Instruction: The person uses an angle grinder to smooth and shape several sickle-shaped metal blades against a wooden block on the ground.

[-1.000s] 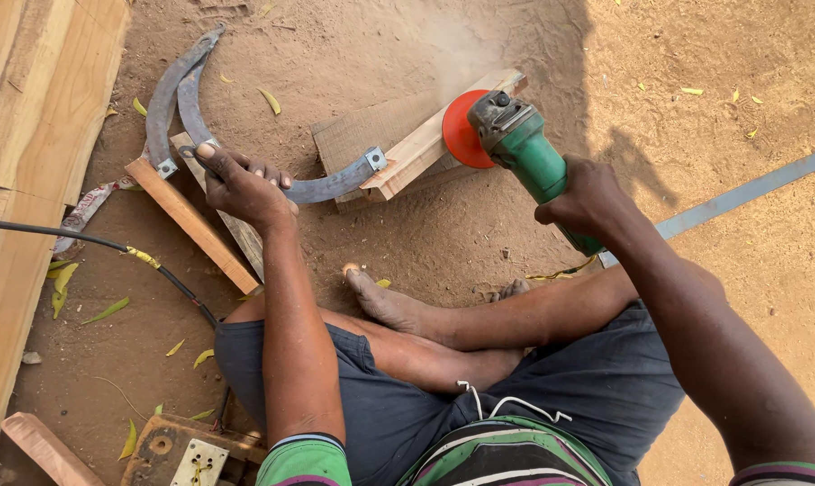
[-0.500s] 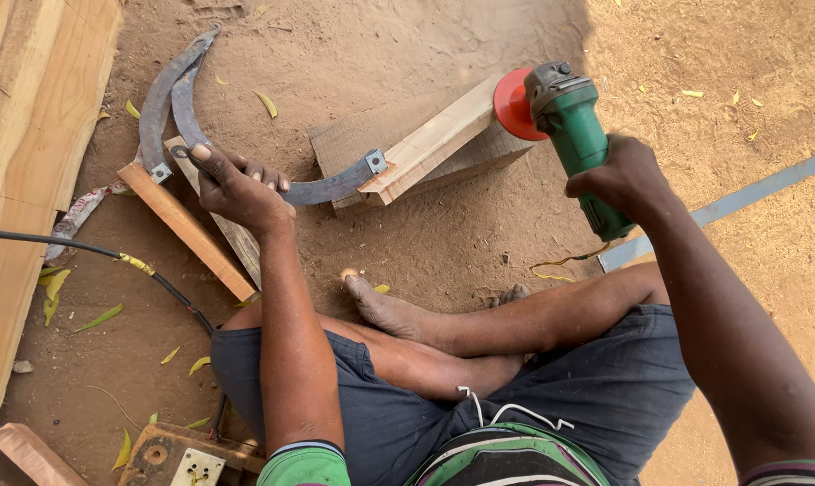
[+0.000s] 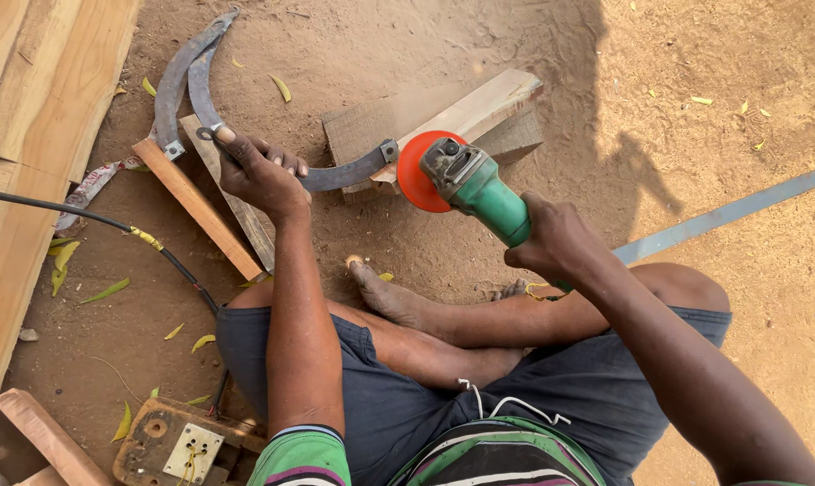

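A: Planks [image 3: 29,117] come first for us, pale boards stacked along the left edge over the sandy ground [image 3: 696,162]. What do we take next?

B: Wood block [image 3: 443,117], lying on the sand above our bare feet, with one end of the curved metal blade [image 3: 200,99] resting against it. The blade arcs from there to the upper left, crossing a reddish slat [image 3: 196,207] set on the ground.

A: We see a flat metal strip [image 3: 723,216] at right, running out from behind the knee. And the tool?

B: Green angle grinder [image 3: 475,189], its orange disc [image 3: 412,171] just beside the blade's end at the block; whether they touch, we cannot tell. Our right hand [image 3: 556,243] is wrapped tight around the grinder's body.

A: Our left hand [image 3: 259,171] is curled closed over the blade at its middle, pressing it down.

B: A black cable [image 3: 92,220] crosses the sand at left, and a wooden socket board [image 3: 178,441] sits at the bottom, near the thigh.
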